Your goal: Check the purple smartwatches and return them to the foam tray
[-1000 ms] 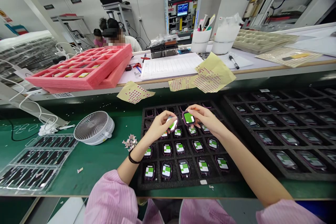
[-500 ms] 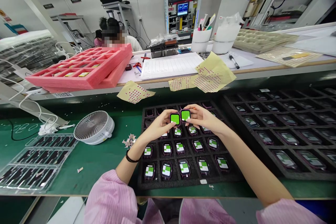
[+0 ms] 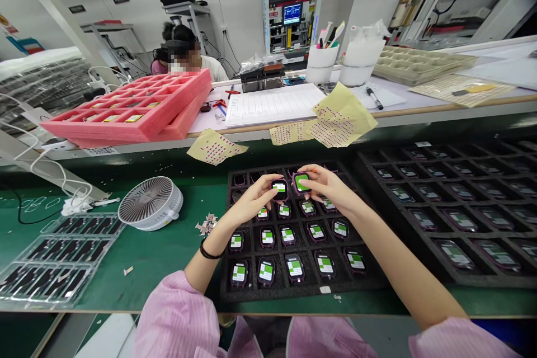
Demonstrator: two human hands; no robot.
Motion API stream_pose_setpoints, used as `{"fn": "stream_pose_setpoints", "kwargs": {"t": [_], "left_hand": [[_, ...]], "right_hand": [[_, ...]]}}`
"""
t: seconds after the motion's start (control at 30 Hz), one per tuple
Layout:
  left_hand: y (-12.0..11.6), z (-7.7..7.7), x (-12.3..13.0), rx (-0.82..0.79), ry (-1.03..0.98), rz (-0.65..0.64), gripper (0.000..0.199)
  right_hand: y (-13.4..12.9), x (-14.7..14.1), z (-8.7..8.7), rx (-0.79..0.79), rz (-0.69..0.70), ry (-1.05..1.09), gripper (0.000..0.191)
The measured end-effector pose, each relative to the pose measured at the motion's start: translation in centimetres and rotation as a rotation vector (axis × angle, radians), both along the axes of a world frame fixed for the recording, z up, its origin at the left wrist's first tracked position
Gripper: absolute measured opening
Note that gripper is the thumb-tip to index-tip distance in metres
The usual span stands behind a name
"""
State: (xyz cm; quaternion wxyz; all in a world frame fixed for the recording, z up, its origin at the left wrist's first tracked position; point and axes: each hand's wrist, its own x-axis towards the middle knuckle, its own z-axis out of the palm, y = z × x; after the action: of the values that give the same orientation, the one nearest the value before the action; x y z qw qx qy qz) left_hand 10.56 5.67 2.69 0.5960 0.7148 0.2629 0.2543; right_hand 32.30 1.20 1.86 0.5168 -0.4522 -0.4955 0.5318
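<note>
Held in my left hand (image 3: 260,197) is a smartwatch (image 3: 279,190) without a strap, its dark screen showing a white and green band. A second smartwatch (image 3: 301,181), with a mostly green screen, is gripped by my right hand (image 3: 323,185), whose thumb lies over the glass. Both watches have purple-edged cases and are side by side above a black foam tray (image 3: 304,291). In the tray's compartments lie several similar watches with lit green and white screens (image 3: 294,267). My hands cover part of the upper rows.
Another black foam tray (image 3: 436,268) with watches lies at right. A white fan (image 3: 150,204), small scraps (image 3: 206,225) and clear plastic trays (image 3: 54,257) are at left. The shelf bears pink foam trays (image 3: 126,128) and hanging yellow sticker sheets (image 3: 344,117). A person sits beyond.
The left watch's screen has gone from a green grid to dark with a white and green band. The right watch has shifted slightly right, and my right thumb has come onto its screen.
</note>
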Motion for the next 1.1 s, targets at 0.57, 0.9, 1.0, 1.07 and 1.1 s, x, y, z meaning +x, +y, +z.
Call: {"fn": "stream_pose_setpoints", "kwargs": {"t": [0.57,0.9,1.0,1.07,1.1], "left_hand": [[-0.5,-0.3,0.2,0.361,0.026,0.117,0.053],[-1.2,-0.9,1.3,0.993,0.354,0.142,0.046],[-1.2,-0.8,1.1,1.019,0.321,0.175,0.043],[-1.3,-0.4,0.9,1.001,0.202,0.201,0.043],[-1.3,-0.1,0.8,0.985,0.137,0.21,0.043]], "right_hand": [[-0.2,-0.5,0.0,-0.024,-0.001,-0.049,0.043],[-1.7,-2.7,0.0,-0.021,0.049,-0.122,0.037],[-1.9,-2.5,0.4,-0.011,0.076,-0.114,0.04],[-1.9,-2.2,0.7,-0.006,0.106,-0.059,0.042],[-1.9,-2.0,0.9,-0.008,0.134,-0.021,0.043]]}}
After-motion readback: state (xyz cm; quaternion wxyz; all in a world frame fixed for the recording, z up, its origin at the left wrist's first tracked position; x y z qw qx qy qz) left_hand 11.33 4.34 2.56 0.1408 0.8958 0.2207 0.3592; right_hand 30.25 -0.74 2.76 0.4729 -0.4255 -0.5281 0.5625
